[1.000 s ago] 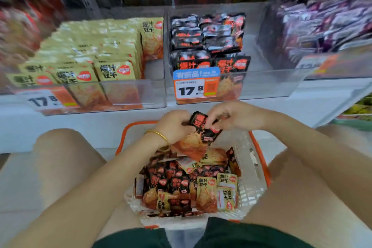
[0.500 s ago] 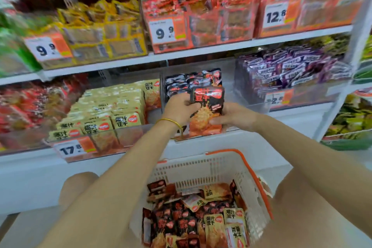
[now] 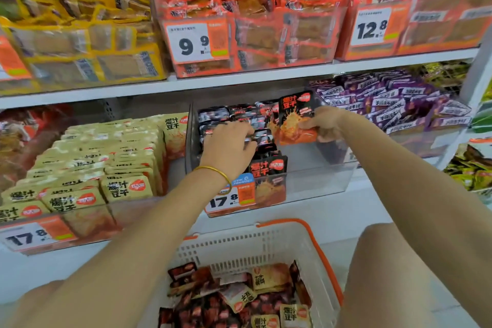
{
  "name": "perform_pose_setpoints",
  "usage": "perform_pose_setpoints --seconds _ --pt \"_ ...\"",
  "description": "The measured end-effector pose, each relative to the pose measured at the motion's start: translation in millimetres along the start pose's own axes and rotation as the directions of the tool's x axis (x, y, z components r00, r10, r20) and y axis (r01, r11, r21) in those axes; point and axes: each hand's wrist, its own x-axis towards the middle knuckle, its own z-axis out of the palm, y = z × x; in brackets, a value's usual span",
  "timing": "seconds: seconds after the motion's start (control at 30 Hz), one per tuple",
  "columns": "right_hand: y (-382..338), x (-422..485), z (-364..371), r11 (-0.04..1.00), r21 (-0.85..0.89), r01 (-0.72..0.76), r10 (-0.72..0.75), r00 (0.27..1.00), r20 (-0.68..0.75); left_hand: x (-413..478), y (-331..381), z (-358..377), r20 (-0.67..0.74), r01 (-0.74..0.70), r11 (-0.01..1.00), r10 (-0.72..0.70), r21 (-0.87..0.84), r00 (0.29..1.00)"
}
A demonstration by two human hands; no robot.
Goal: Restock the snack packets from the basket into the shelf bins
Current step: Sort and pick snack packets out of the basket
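Observation:
My right hand (image 3: 326, 124) grips a black-and-orange snack packet (image 3: 294, 117) by its right edge and holds it upright over the back of the clear middle bin (image 3: 316, 181). My left hand (image 3: 229, 146), with a gold bangle on the wrist, lies palm down on the row of black packets (image 3: 266, 165) standing in that bin's left half, its fingers curled over their tops. The bin's right half has no packets. Below, the white basket with an orange rim (image 3: 282, 222) holds several black and beige packets (image 3: 226, 298).
A bin of beige packets (image 3: 106, 168) stands left of the middle bin and a bin of purple packets (image 3: 399, 104) to its right. The shelf above carries yellow (image 3: 87, 34) and orange packet bins (image 3: 253, 29). My knees flank the basket.
The view and both hands have risen from the basket to the shelf. The packet held by both hands is now in my right hand alone, and my left hand has moved onto the bin's row.

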Motion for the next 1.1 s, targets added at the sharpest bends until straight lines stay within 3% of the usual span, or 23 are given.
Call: perform_pose_setpoints --seconds 0.13,0.27,0.37,0.63,0.8,1.1 --pt "5 50 12 0.982 -0.187 -0.035 0.027 0.999 -0.044 20 -9 17 0.032 -0.027 0.998 0.025 0.055 0.999" --pt "13 82 31 0.970 -0.209 -0.125 0.116 0.992 -0.052 36 -15 22 0.132 -0.041 0.999 0.038 0.026 0.991" --pt "18 100 37 0.961 -0.258 -0.099 0.076 0.992 -0.100 44 -15 25 0.172 -0.042 0.999 0.037 0.028 0.984" --pt "26 124 54 0.883 -0.469 0.021 -0.079 0.991 -0.106 47 -11 27 0.059 0.021 0.999 -0.024 0.050 0.998" --pt "19 123 59 0.871 -0.490 -0.043 -0.004 0.995 -0.095 44 -5 33 0.044 0.035 0.998 -0.037 0.049 0.998" --pt "16 137 64 0.798 -0.601 -0.049 -0.020 0.994 -0.109 43 0 45 0.079 0.028 0.997 -0.034 0.070 0.996"
